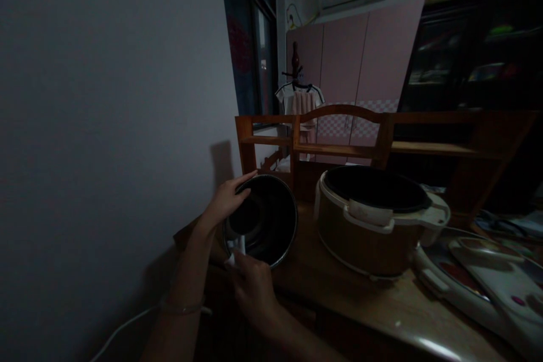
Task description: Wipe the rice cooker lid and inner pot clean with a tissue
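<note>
A dark inner pot (271, 220) is tilted on its side at the left end of the wooden desk, its mouth facing me. My left hand (227, 201) grips its upper left rim, thumb inside and fingers stretched along the outside. My right hand (254, 285) is closed on a white cloth or tissue (237, 246), which lies against the lower left rim and the inside wall. To the right stands the rice cooker body (360, 237), its lid off and its top opening dark. The cooker's lid (479, 277) lies on the desk at the far right.
A wooden shelf rail (339, 150) runs along the back of the desk (352, 300). The grey wall (127, 124) closes in on the left. A white cord (123, 328) hangs at the lower left. Pink cabinets (343, 62) stand behind.
</note>
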The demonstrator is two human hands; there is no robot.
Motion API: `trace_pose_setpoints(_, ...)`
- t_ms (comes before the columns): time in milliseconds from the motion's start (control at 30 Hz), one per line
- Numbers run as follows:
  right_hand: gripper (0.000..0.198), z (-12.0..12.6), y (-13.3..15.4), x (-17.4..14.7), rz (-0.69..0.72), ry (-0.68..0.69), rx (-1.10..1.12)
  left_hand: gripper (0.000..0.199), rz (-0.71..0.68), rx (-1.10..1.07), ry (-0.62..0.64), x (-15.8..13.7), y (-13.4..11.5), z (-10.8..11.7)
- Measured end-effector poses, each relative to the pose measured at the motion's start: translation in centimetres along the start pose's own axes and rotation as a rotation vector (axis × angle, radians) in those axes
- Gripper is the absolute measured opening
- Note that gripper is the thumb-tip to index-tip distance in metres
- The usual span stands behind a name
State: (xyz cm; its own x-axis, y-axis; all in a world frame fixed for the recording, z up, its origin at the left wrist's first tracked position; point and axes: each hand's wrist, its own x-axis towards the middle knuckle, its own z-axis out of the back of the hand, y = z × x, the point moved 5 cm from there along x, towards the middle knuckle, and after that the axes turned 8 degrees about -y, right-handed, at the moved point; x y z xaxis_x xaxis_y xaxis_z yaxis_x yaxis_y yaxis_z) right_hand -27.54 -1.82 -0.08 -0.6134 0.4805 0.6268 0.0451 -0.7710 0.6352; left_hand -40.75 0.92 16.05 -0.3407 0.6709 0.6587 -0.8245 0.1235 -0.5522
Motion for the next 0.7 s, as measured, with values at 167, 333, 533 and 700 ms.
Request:
trace_pose_setpoints(167,0.039,1.0,-0.2,0.7,0.013,0.016,0.102,0.061,0.003,-0.078,0.036,0.0,1.1,-0.5)
trace_pose_setpoints(333,0.024,2.2,-0.4,1.3,-0.026,-0.001,0.132,0.056,0.049,-0.076,-0.053,0.1,2.5,-0.5)
trace_pose_setpoints(533,0.032,3.9,-0.4,1.2,-0.030,0.187,0.063,0.055,0.029,-0.121,-0.031,0.8,3.3,-0.2)
trace_pose_setpoints(700,0.039,5.1,-1.7,0.5,0.046,0.336,-0.047,0.054,-0.001,-0.185,0.049,1.0,2.6,-0.5)
